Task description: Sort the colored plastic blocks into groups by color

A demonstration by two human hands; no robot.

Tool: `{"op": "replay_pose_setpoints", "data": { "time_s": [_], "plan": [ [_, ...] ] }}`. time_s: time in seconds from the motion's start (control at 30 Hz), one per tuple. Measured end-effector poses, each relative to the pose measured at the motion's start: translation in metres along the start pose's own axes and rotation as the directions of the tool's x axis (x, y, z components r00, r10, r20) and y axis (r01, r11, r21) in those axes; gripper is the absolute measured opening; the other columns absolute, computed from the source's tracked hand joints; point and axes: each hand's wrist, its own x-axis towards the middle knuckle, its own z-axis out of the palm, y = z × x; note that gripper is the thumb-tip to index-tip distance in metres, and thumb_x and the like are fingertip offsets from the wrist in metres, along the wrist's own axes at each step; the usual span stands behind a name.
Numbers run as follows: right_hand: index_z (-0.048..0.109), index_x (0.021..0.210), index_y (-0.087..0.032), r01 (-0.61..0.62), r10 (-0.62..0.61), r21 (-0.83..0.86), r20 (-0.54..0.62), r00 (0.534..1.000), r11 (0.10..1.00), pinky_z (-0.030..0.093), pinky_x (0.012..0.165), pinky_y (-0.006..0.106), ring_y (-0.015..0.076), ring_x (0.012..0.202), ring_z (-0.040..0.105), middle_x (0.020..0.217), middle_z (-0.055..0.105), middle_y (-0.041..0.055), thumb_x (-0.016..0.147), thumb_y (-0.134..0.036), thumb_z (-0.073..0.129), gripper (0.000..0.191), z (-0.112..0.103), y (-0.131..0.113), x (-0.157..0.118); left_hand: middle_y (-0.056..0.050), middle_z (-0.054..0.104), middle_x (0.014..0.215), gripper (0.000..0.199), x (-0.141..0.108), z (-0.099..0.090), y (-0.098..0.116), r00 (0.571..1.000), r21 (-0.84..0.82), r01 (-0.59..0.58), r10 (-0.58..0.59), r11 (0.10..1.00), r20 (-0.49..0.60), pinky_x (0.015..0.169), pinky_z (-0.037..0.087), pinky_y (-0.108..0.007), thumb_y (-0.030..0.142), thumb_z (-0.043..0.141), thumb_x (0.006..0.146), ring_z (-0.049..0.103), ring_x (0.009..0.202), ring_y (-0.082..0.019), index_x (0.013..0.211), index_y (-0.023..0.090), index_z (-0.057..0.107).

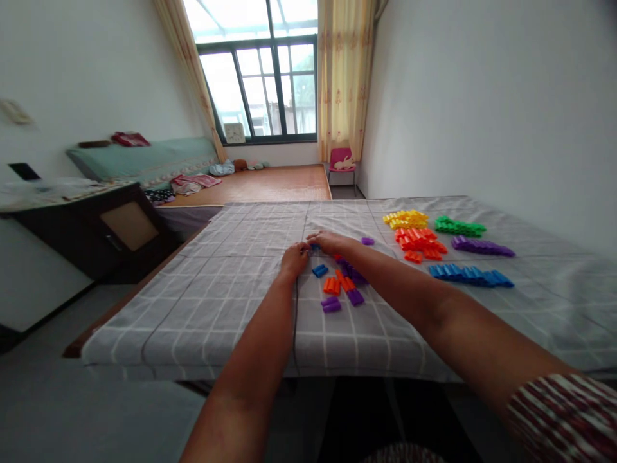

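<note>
My left hand [295, 258] and my right hand [328, 242] meet over the cloth near the middle of the table. Between their curled fingertips shows a small blue plastic piece [315, 247], mostly covered by the fingers. Just nearer to me lies a loose blue tube-like piece [320, 271]. Closer still are an orange piece [331, 285], a purple piece [330, 304] and an orange piece touching a purple one [355, 297]. More purple pieces [354, 273] are partly hidden under my right forearm. A single purple piece [367, 241] lies beyond that forearm.
On the right side are sorted groups: yellow pieces [407, 219], orange pieces [418, 240], green pieces [459, 226], purple pieces [482, 246] and a blue row [471, 275]. A checked grey cloth [216, 308] covers the table. A dark cabinet [120, 225] stands left.
</note>
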Motion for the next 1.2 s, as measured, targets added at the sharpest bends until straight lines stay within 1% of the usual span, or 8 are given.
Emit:
{"op": "replay_pose_setpoints", "data": {
  "time_s": [0.23,0.4,0.5,0.7,0.77,0.9,1.1,1.2],
  "plan": [
    [0.069,0.098,-0.014,-0.117,0.123,0.043,-0.175,0.977,0.992,0.046,0.089,0.029,0.0191,0.099,0.061,0.111,0.066,0.008,0.068,-0.002,0.064,0.034,-0.032,-0.008,-0.028,-0.006,0.073,0.106,0.033,0.002,-0.003,-0.002,0.999,0.013,0.031,-0.031,0.999,-0.018,0.092,0.049,-0.03,0.012,0.048,0.081,0.066,0.097,-0.019,0.101,0.019,0.073],
    [0.063,0.1,-0.017,-0.224,0.308,0.24,-0.416,0.856,0.945,0.051,0.081,0.031,0.0179,0.085,0.064,0.1,0.067,0.0069,0.074,-0.021,0.069,0.026,-0.062,0.001,-0.114,-0.005,0.074,0.102,0.034,0.002,-0.008,-0.002,0.999,0.063,0.045,-0.047,0.997,0.02,0.088,0.05,-0.028,0.015,0.048,0.081,0.067,0.093,-0.019,0.103,0.018,0.073],
    [0.062,0.099,-0.019,-0.322,0.532,0.455,-0.472,0.703,0.83,0.053,0.075,0.032,0.0171,0.077,0.065,0.094,0.07,0.0055,0.078,-0.041,0.069,0.031,-0.075,0.024,-0.195,-0.005,0.074,0.102,0.034,0.004,-0.009,-0.003,0.999,0.126,0.021,-0.027,0.992,0.043,0.087,0.05,-0.029,0.018,0.047,0.081,0.067,0.093,-0.02,0.104,0.019,0.073],
    [0.063,0.1,-0.016,-0.559,0.819,0.623,-0.538,0.201,0.547,0.053,0.08,0.037,0.0225,0.089,0.066,0.098,0.071,0.0107,0.072,-0.048,0.068,0.043,-0.084,0.096,-0.375,-0.004,0.073,0.108,0.032,0.009,-0.01,-0.007,0.998,0.196,-0.013,0.002,0.98,0.057,0.088,0.051,-0.031,0.025,0.048,0.082,0.067,0.095,-0.021,0.101,0.024,0.074],
    [0.064,0.095,-0.016,-0.691,0.852,0.578,-0.512,0.108,0.434,0.052,0.08,0.037,0.0224,0.087,0.066,0.096,0.072,0.0101,0.071,-0.046,0.068,0.039,-0.08,0.114,-0.421,-0.005,0.073,0.109,0.033,0.01,-0.01,-0.009,0.998,0.207,-0.019,0.007,0.978,0.056,0.087,0.051,-0.032,0.026,0.047,0.082,0.067,0.095,-0.022,0.102,0.023,0.074],
    [0.065,0.085,-0.019,-0.871,0.896,0.403,-0.434,0.09,0.282,0.051,0.077,0.034,0.0221,0.083,0.068,0.089,0.073,0.0076,0.07,-0.045,0.068,0.03,-0.065,0.126,-0.466,-0.005,0.073,0.108,0.033,0.011,-0.012,-0.01,0.999,0.224,-0.024,0.013,0.974,0.05,0.087,0.051,-0.032,0.027,0.048,0.081,0.067,0.096,-0.022,0.101,0.023,0.074],
    [0.068,0.093,-0.02,-0.918,0.872,0.244,-0.457,0.176,0.313,0.049,0.069,0.029,0.0216,0.082,0.068,0.091,0.074,0.0071,0.075,-0.053,0.062,0.038,-0.05,0.114,-0.465,-0.002,0.074,0.105,0.03,0.01,-0.015,-0.006,1.0,0.221,0.002,-0.009,0.975,0.029,0.086,0.052,-0.03,0.028,0.049,0.079,0.068,0.094,-0.021,0.096,0.026,0.074],
    [0.069,0.093,-0.021,-0.924,0.88,0.241,-0.446,0.165,0.296,0.049,0.067,0.029,0.0218,0.081,0.068,0.089,0.074,0.0072,0.077,-0.055,0.061,0.038,-0.05,0.108,-0.463,-0.001,0.074,0.104,0.03,0.009,-0.015,-0.006,1.0,0.206,0.003,-0.009,0.979,0.024,0.085,0.052,-0.03,0.028,0.049,0.08,0.068,0.094,-0.021,0.096,0.027,0.074]
  ]
}}
